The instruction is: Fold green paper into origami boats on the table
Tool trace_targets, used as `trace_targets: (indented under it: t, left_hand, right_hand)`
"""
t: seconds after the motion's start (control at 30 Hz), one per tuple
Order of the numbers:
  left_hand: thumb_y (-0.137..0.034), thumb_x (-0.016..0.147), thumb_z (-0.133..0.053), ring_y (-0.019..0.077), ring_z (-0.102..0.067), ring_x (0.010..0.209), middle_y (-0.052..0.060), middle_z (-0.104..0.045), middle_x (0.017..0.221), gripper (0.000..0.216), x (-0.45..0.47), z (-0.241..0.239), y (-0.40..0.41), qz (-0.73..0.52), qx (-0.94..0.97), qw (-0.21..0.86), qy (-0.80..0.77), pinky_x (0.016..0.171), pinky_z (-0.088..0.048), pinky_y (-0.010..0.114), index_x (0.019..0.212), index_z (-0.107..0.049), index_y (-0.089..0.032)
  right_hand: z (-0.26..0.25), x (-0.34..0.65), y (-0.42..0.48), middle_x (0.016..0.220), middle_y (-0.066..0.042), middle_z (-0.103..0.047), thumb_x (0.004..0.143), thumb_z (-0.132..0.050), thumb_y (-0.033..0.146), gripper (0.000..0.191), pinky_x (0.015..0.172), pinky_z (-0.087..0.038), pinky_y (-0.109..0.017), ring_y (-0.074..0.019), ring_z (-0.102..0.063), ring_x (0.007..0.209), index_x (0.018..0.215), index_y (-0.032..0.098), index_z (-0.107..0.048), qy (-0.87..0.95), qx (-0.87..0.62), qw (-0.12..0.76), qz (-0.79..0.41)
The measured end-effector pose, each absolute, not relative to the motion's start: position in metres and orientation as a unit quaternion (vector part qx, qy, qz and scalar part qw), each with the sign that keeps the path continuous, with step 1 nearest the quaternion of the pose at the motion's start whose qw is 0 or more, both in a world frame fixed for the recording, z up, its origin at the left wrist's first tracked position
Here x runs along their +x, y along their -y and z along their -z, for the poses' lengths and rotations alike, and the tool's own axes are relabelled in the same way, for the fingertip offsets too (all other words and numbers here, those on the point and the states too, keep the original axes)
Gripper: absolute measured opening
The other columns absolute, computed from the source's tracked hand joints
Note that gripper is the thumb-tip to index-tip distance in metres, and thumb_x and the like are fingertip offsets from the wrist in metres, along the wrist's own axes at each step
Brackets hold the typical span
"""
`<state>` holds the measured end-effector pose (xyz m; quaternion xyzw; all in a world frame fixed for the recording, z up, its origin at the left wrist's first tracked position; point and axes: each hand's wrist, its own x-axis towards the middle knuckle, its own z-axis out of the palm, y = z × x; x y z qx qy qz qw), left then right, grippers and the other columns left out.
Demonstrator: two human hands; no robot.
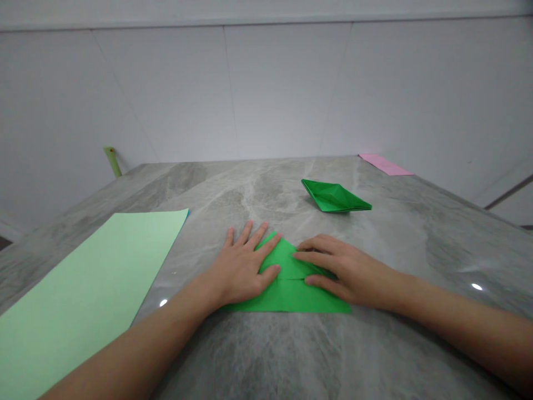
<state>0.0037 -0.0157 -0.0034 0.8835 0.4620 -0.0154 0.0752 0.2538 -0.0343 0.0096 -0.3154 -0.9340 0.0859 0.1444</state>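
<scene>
A bright green sheet of paper (287, 297) lies on the table, folded to a peak at the far side with a wide band along its near edge. My left hand (244, 272) rests flat on its left part, fingers spread and thumb near the middle crease. On the right slanting edge, my right hand (339, 266) has its fingers bent around a folded layer, with the thumb at the crease and the index finger on top. Both hands cover parts of the paper's sides. Beyond them sits a darker green folded paper boat (335, 197).
Pale green sheets (95, 272) lie at the left, a blue edge showing beneath. A pink paper (385, 164) is at the far right corner. The grey marbled table (266, 361) meets a white wall (270, 94). A light green handle-like object (112, 161) stands at far left.
</scene>
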Motion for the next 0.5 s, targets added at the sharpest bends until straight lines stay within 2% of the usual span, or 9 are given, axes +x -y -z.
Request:
trace_targets:
  t: [0.1, 0.23, 0.5]
  left_hand:
    - [-0.063, 0.095, -0.025, 0.0391, -0.002, 0.147, 0.005, -0.006, 0.163, 0.067, 0.0035, 0.0039, 0.0160, 0.013, 0.885, 0.076, -0.459, 0.111, -0.007, 0.070, 0.154, -0.016, -0.033]
    - [-0.065, 0.095, -0.021, 0.0406, -0.002, 0.147, 0.007, -0.006, 0.162, 0.069, 0.0034, 0.0044, 0.0171, 0.007, 0.888, 0.071, -0.454, 0.110, -0.008, 0.071, 0.154, -0.017, -0.031]
    - [-0.070, 0.092, -0.019, 0.0409, 0.000, 0.147, 0.008, -0.005, 0.162, 0.078, 0.0028, 0.0052, 0.0175, 0.012, 0.891, 0.058, -0.450, 0.110, -0.007, 0.071, 0.155, -0.013, -0.024]
  right_hand:
    - [-0.0072, 0.2505, 0.0370, 0.113, -0.016, -0.065, 0.095, -0.048, 0.020, 0.032, 0.091, -0.054, -0.044, -0.0256, -0.061, 0.106, 0.123, 0.012, -0.063, 0.950, -0.277, 0.143, -0.019]
    - [-0.0056, 0.2450, 0.0410, 0.119, -0.015, -0.066, 0.096, -0.043, 0.013, 0.036, 0.093, -0.054, -0.044, -0.0253, -0.059, 0.114, 0.128, 0.014, -0.059, 0.959, -0.242, 0.144, 0.023]
    - [-0.0016, 0.2442, 0.0414, 0.119, -0.013, -0.070, 0.096, -0.050, 0.014, 0.032, 0.101, -0.052, -0.041, -0.0255, -0.060, 0.118, 0.125, 0.008, -0.060, 0.969, -0.211, 0.123, 0.030]
